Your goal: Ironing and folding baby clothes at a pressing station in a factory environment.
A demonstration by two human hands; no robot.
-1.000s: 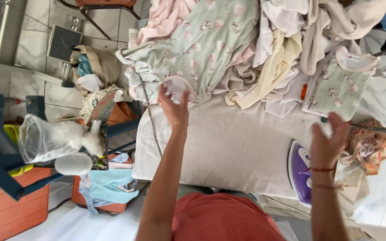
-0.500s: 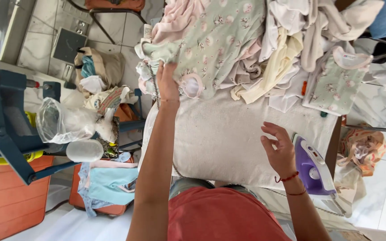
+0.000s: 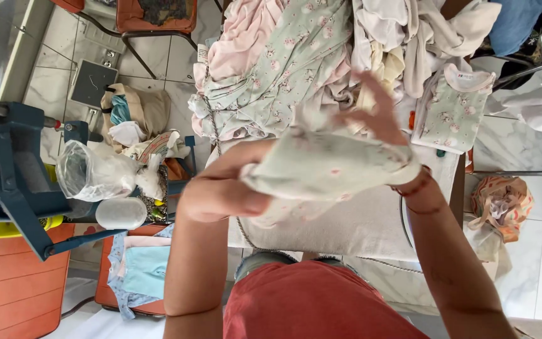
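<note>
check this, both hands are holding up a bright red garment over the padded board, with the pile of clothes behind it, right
Not quite. The head view shows the garment is pale green, not bright red. The left hand and right hand hold it over the padded board, the pile of clothes behind.

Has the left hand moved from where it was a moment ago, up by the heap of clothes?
Yes. The left hand has pulled back from the clothes heap toward the person, now gripping a pale green garment over the padded board.
</note>
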